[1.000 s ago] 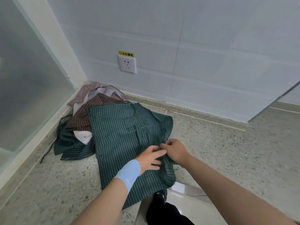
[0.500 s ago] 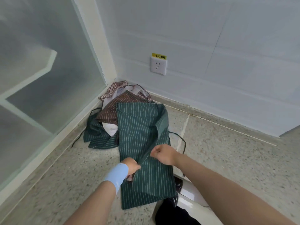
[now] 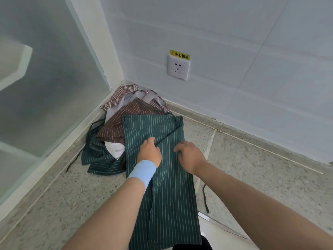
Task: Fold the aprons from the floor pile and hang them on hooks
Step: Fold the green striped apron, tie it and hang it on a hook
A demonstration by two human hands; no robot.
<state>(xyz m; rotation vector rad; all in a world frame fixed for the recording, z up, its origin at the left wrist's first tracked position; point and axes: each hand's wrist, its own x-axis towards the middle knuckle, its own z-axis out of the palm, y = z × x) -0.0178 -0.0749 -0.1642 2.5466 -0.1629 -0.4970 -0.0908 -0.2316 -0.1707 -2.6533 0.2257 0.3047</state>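
Terrazzo floor (image 3: 252, 177) carries the green striped apron (image 3: 171, 195), folded into a long strip whose far end laps over the pile (image 3: 115, 127) in the corner. The left hand (image 3: 149, 152) curls its fingers into the centre fold, grasping cloth. The right hand (image 3: 191, 156) lies bent-fingered on the right flap, its grip impossible to tell. Edges want squaring and flattening before halving. A loose tie string (image 3: 205, 199) trails off the right side and may snag
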